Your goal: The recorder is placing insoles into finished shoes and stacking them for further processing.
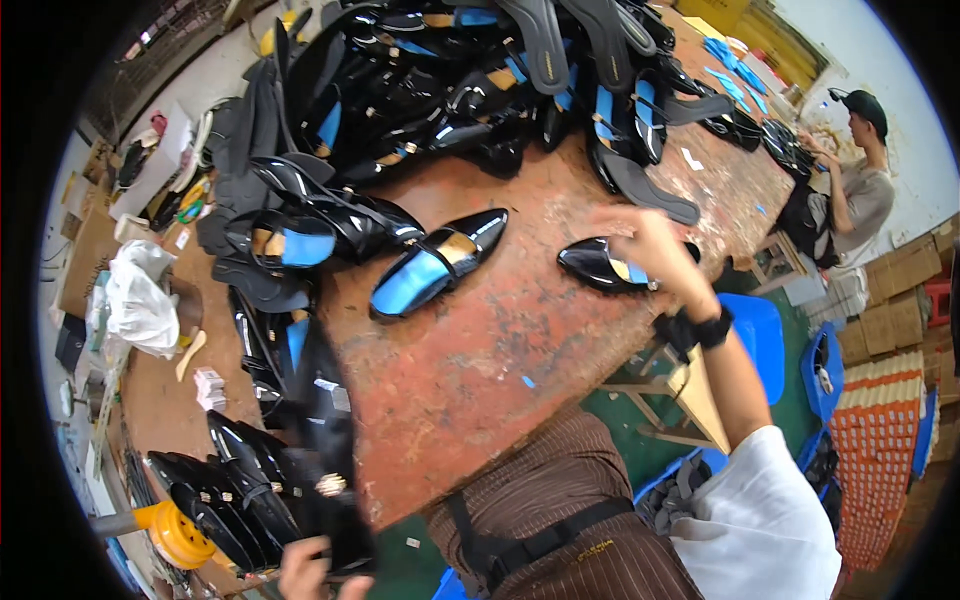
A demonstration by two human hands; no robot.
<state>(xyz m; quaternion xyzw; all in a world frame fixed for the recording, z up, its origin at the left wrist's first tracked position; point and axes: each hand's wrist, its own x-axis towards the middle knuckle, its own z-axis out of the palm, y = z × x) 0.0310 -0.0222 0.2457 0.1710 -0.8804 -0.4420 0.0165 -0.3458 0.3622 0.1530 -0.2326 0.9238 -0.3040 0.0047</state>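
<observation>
Rust-red and scuffed, the long surface point(480, 340) runs away from the person toward a far end heaped with glossy black pointed shoes point(450, 80), many showing blue insoles, with loose dark soles among them. More black shoes lie in a row along the surface's left edge point(290, 230), and another cluster sits by the near left corner point(240, 490).

Toward the right edge of the surface, the right hand point(645, 245) reaches out with a dark band on its wrist; it is blurred, its fingers curled down over the heel end of a black pointed shoe point(600, 268) that lies on the surface with its toe pointing left. The hand touches the shoe and seems to grip it, though the blur leaves the grasp uncertain. Just left of that shoe, apart from it, a second black shoe with a blue insole point(435, 265) lies at a slant near the middle of the surface.

At the near left corner, the left hand point(310, 572) is closed on a black shoe piece point(335, 500) with a small round ornament, holding it up at the surface's edge.

Beyond the far right corner, another person point(860, 190) in a dark cap sits working. Blue crates point(765, 340) stand on the green floor beside the right edge, and a white bag point(140, 295) rests off to the left.
</observation>
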